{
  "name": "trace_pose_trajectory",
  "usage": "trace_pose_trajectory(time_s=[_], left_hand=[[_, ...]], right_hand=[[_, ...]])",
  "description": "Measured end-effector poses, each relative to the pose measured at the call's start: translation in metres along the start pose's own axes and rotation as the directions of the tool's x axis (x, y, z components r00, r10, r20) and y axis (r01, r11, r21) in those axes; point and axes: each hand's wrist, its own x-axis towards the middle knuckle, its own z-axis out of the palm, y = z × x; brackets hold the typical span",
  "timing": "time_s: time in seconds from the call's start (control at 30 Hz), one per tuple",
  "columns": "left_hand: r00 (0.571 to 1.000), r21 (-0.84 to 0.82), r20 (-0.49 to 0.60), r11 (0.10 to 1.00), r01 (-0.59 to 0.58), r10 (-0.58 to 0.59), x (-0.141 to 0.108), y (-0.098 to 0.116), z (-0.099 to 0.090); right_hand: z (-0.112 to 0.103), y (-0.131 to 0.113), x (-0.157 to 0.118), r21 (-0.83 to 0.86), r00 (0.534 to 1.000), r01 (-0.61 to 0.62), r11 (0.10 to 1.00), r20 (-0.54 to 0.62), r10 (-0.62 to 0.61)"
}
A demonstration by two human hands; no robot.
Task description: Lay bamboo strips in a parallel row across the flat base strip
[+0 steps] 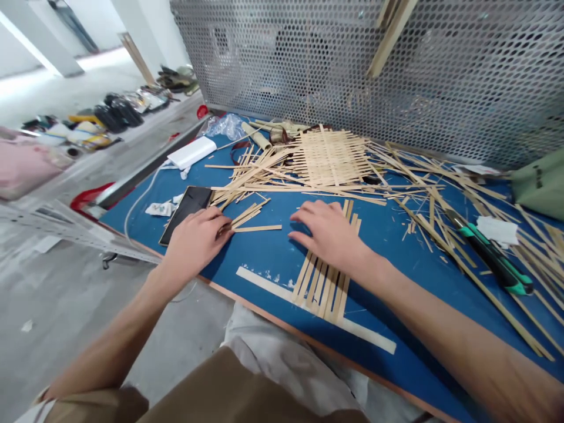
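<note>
My left hand (pixel 196 238) is at the left of the blue table, its fingers closed at the ends of a small bunch of thin bamboo strips (pixel 252 215). One bamboo strip (pixel 259 228) sticks out to the right from its fingertips. My right hand (pixel 324 232) hovers over or rests on a row of bamboo strips (pixel 324 288) laid side by side; its thumb and fingers are apart with nothing between them. The near ends of that row lie across a strip of white tape (pixel 370 337) on the table. The palm hides the middle of the row.
A woven bamboo panel (pixel 332 157) lies at the back among loose strips. A dark flat slab (pixel 187 211) sits beside my left hand. On the right are a green-and-black cutter (pixel 491 252) and a green bag (pixel 540 185). Perforated metal (pixel 308 59) stands behind.
</note>
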Motion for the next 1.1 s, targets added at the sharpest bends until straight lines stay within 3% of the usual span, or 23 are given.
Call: trace_pose_trajectory(time_s=[0.13,0.37,0.5,0.6,0.67,0.77,0.83,0.97,1.1], left_hand=[[1.000,-0.090,0.001,0.996,0.026,-0.026,0.004,-0.001,-0.006],[0.994,-0.202,0.082,0.975,0.087,-0.071,0.008,-0.004,-0.013],[0.992,-0.289,0.104,0.952,0.100,-0.073,0.006,-0.008,-0.020],[0.989,-0.421,0.115,0.897,0.135,-0.095,0.003,-0.006,-0.030],[0.979,-0.552,0.143,0.810,0.200,-0.145,0.002,0.001,-0.035],[0.965,-0.731,0.139,0.635,0.250,-0.220,0.005,0.023,-0.034],[0.969,-0.803,0.111,0.554,0.219,-0.223,0.011,0.045,-0.030],[0.996,-0.874,0.070,0.478,0.089,-0.057,0.025,0.100,-0.025],[0.982,-0.929,0.109,0.368,0.045,0.155,0.030,0.142,-0.024]], right_hand=[[0.011,-0.013,0.022,0.008,0.996,0.067,0.998,0.066,-0.067],[0.023,-0.018,0.044,0.114,0.999,0.000,0.994,0.035,-0.004],[0.018,-0.015,0.053,0.229,1.000,0.004,0.973,-0.015,-0.001],[0.004,-0.014,0.054,0.493,0.995,-0.016,0.870,-0.081,0.064],[-0.007,-0.017,0.050,0.699,0.976,-0.086,0.710,-0.082,0.199],[-0.022,-0.027,0.036,0.926,0.919,-0.132,0.355,-0.019,0.394],[-0.030,-0.035,0.020,0.966,0.906,-0.129,0.226,0.022,0.422],[-0.050,-0.040,-0.019,0.926,0.902,-0.204,0.317,0.052,0.428],[-0.076,-0.024,-0.062,0.904,0.859,-0.248,0.347,0.040,0.510]])
